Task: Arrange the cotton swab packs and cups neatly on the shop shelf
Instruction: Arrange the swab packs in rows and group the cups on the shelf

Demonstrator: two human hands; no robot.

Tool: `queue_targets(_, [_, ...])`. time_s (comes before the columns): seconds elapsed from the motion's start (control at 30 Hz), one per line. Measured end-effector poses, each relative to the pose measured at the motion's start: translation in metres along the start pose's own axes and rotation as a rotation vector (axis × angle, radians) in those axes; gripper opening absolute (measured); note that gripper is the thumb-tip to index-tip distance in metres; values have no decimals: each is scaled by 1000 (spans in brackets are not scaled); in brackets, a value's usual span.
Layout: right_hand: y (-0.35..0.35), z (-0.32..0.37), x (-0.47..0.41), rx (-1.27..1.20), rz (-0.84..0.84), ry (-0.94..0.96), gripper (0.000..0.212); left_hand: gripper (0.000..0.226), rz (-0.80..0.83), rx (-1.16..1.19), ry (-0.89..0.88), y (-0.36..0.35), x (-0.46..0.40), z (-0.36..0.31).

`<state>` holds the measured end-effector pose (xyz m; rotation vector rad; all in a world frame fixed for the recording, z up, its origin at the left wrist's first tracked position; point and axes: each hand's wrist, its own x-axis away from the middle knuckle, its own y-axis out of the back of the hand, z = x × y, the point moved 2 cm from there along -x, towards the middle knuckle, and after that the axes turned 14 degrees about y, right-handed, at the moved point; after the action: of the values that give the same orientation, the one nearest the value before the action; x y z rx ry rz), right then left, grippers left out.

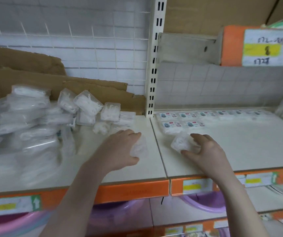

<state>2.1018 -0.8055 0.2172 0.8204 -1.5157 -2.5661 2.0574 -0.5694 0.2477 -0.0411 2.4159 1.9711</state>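
My left hand (122,147) curls over a clear plastic swab pack (140,147) on the cream metal shelf (240,147). My right hand (205,149) pinches a second clear pack (180,144), thumb under, fingers over, just in front of the labelled flat packs (183,120) laid in rows, probably to extend the front row. The loose heap (86,108) waits to the left.

Left hand (122,147): extended toward 12 o'clock, fingers curled in grip. Right hand (205,147): at 3 o'clock of it, likewise curled.
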Motion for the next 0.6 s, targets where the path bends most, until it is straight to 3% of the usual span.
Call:
queue_targets(0.37, [73, -160, -1, 4, 152, 123, 58, 57, 63, 41, 119, -48, -38, -161])
queue_targets(0.6, [86, -206, -20, -63, 275, 247, 53, 62, 83, -30, 211, -65, -54, -211])
